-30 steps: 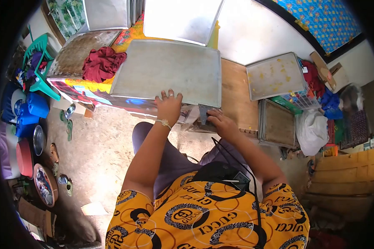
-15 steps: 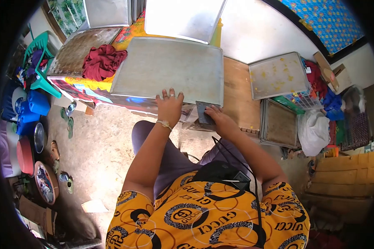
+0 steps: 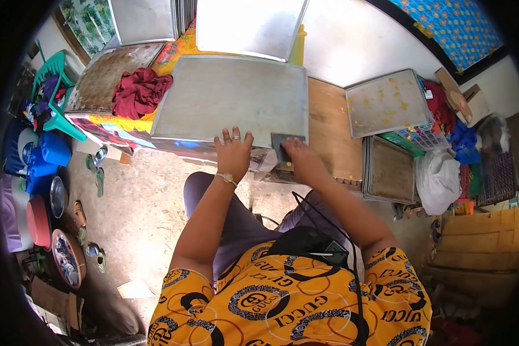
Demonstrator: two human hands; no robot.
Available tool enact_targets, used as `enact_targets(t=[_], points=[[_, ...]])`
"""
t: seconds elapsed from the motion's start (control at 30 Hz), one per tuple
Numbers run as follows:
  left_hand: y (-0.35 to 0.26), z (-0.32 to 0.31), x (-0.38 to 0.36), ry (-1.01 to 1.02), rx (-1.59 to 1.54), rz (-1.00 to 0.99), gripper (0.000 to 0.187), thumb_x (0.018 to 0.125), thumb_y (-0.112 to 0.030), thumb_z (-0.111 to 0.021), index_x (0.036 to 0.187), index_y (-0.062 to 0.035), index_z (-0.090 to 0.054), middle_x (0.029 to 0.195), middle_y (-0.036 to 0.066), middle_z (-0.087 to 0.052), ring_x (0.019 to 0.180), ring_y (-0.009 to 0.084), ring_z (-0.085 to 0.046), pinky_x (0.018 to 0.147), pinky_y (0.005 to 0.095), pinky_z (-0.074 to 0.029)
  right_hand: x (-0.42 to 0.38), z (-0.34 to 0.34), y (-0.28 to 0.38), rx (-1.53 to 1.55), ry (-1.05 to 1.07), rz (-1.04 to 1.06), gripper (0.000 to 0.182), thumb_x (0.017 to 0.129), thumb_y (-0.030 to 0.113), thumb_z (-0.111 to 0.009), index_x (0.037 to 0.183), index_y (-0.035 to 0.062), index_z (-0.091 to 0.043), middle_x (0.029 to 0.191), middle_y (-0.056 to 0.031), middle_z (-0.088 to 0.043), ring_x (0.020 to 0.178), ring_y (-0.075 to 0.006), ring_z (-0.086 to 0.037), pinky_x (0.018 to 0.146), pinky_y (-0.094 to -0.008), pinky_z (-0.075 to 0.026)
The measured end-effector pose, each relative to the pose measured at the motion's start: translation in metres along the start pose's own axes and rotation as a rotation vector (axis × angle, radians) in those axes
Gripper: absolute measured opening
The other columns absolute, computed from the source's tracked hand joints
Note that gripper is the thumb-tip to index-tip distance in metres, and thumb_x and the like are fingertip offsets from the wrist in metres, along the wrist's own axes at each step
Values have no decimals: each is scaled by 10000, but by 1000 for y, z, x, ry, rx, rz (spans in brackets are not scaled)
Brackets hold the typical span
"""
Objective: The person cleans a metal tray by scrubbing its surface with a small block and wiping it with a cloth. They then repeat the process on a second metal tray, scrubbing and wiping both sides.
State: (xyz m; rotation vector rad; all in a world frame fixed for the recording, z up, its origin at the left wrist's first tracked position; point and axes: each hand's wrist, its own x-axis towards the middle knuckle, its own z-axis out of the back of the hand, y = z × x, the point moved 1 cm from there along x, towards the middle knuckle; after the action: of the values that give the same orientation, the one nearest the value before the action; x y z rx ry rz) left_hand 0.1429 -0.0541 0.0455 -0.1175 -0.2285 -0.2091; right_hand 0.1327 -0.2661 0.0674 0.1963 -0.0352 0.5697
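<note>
A large grey metal tray (image 3: 230,98) lies on a table with a colourful cloth. My left hand (image 3: 233,151) grips the tray's near edge, fingers on top, a ring and a bracelet showing. My right hand (image 3: 299,155) holds a dark flat scraper (image 3: 281,145) pressed against the tray's near right corner. I sit close in front of the table, in a yellow patterned shirt.
A red cloth (image 3: 139,91) lies on a brown tray (image 3: 114,75) to the left. More metal trays (image 3: 245,26) stand behind. A crumb-speckled tray (image 3: 386,102) and stacked trays (image 3: 389,170) sit right, beside a wooden board (image 3: 328,130). Blue containers (image 3: 46,151) and bowls stand on the floor left.
My right hand has moved the scraper up from below the tray's edge onto its near right corner. My left hand stays on the tray's edge.
</note>
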Motion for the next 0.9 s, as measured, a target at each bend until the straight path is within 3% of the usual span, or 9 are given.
enact_targets(t=[0.2, 0.4, 0.5, 0.57, 0.67, 0.8, 0.83, 0.87, 0.9], points=[[-1, 4, -1, 2, 7, 18, 395, 835, -164, -526, 1229, -147, -510, 1313, 210, -468, 1216, 423, -433, 952, 596, -328, 42, 5, -27, 94, -15, -46, 549, 754, -33, -502, 1294, 56, -459, 1320, -158, -487, 1251, -330, -431, 1051, -405, -346], [0, -1, -1, -5, 23, 22, 409, 834, -163, -523, 1242, -142, -506, 1321, 205, -464, 1229, 421, -418, 970, 593, -315, -16, -5, 9, 73, 51, 34, 541, 762, -27, -492, 1297, 53, -468, 1329, -147, -486, 1250, -325, -431, 1027, -404, -373], [-1, 0, -1, -1, 24, 14, 420, 826, -162, -527, 1246, -143, -505, 1319, 207, -463, 1227, 422, -418, 972, 589, -315, 34, -4, -30, 51, -40, 5, 533, 772, -27, -477, 1298, 67, -478, 1309, -154, -499, 1202, -330, -476, 988, -402, -405], [-2, 0, -3, 0, 6, 6, 426, 821, -161, -530, 1246, -142, -504, 1315, 212, -464, 1225, 425, -417, 974, 587, -315, 78, 20, -49, 207, 49, -166, 532, 767, -47, -469, 1282, 83, -501, 1286, -168, -509, 1146, -341, -516, 966, -399, -422], [5, 2, -1, 19, -28, -3, 422, 827, -147, -513, 1248, -128, -493, 1320, 235, -450, 1228, 448, -407, 981, 599, -302, 97, 35, -51, 291, 34, -208, 524, 762, -59, -468, 1261, 92, -521, 1242, -180, -534, 1096, -352, -544, 949, -398, -433], [2, 4, 0, 37, -67, 12, 400, 849, -119, -471, 1249, -102, -476, 1330, 273, -427, 1232, 488, -396, 995, 627, -273, 31, 8, -31, 138, -31, -25, 499, 767, -49, -479, 1246, 79, -535, 1275, -152, -528, 1159, -339, -517, 1000, -403, -406], [0, 3, -1, 32, -69, 12, 396, 850, -118, -469, 1245, -100, -479, 1324, 277, -431, 1229, 490, -398, 996, 630, -270, 10, 10, -20, 173, 41, -30, 502, 765, -48, -483, 1248, 80, -534, 1292, -149, -517, 1190, -331, -495, 1019, -403, -388], [1, -6, -2, -35, -2, 6, 435, 810, -154, -547, 1242, -123, -501, 1306, 237, -462, 1218, 462, -410, 977, 606, -312, -11, 13, -8, 212, 115, -42, 505, 764, -48, -486, 1250, 81, -532, 1309, -145, -507, 1220, -323, -473, 1039, -404, -370], [1, -8, -1, -47, 1, 10, 437, 809, -155, -549, 1242, -124, -501, 1307, 238, -460, 1220, 462, -408, 977, 607, -312, -24, 12, 4, 107, 120, -32, 523, 756, -52, -491, 1259, 86, -525, 1304, -152, -509, 1245, -315, -449, 1055, -402, -351]])
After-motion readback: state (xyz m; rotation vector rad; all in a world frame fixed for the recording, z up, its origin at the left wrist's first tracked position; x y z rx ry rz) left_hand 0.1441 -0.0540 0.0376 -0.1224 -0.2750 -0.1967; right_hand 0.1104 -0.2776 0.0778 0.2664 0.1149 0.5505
